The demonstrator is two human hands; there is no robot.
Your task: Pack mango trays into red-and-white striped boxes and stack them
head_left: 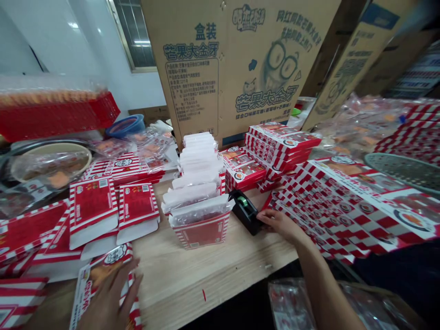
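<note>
My left hand [108, 300] lies over a red-and-white striped snack box [82, 286] at the lower left, its fingers stretched out and apart. The hand covers much of that box's front. On the right, my right hand [280, 223] pinches the near end of a black tape dispenser [248, 215] that holds a green-cored roll of tape. Just left of the dispenser, a row of upright snack boxes [202, 229] stands with white flaps raised. Clear plastic packets show inside the nearest one.
Flat red boxes [92, 206] overlap on the left. Filled boxes [347, 206] form high stacks on the right. A large cardboard carton [223, 68] stands behind. A red crate [58, 117] and a blue basin [127, 126] are at back left. The wooden table's [185, 288] front edge runs below.
</note>
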